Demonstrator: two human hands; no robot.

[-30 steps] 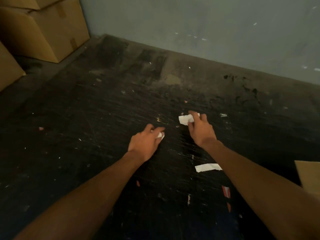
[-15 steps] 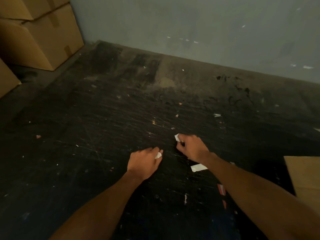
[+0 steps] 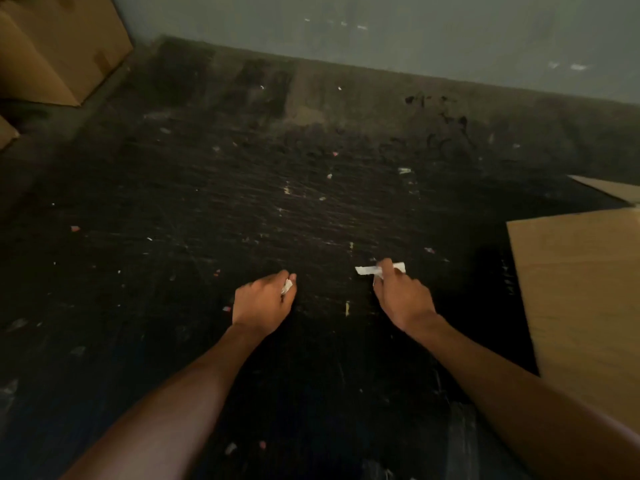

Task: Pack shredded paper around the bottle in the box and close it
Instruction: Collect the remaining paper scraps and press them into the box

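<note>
Both my hands are low over a dark scratched floor. My left hand [image 3: 264, 301] is closed around a small crumpled white paper scrap [image 3: 287, 286] that pokes out by the thumb. My right hand [image 3: 401, 296] pinches a white paper strip [image 3: 367, 270] lying on the floor, its ends showing on both sides of my fingers. A brown cardboard flap [image 3: 581, 292] of the box lies at the right edge, right of my right hand. The inside of the box and the bottle are out of view.
Stacked cardboard boxes [image 3: 59, 46] stand at the far left corner. A grey wall [image 3: 381, 29] runs along the back. Small paper bits [image 3: 403, 170] are scattered over the floor.
My right hand moved back toward me from a farther scrap and now pinches the strip that lay nearer. The view swung right, showing more of the cardboard flap. The left hand kept its scrap.
</note>
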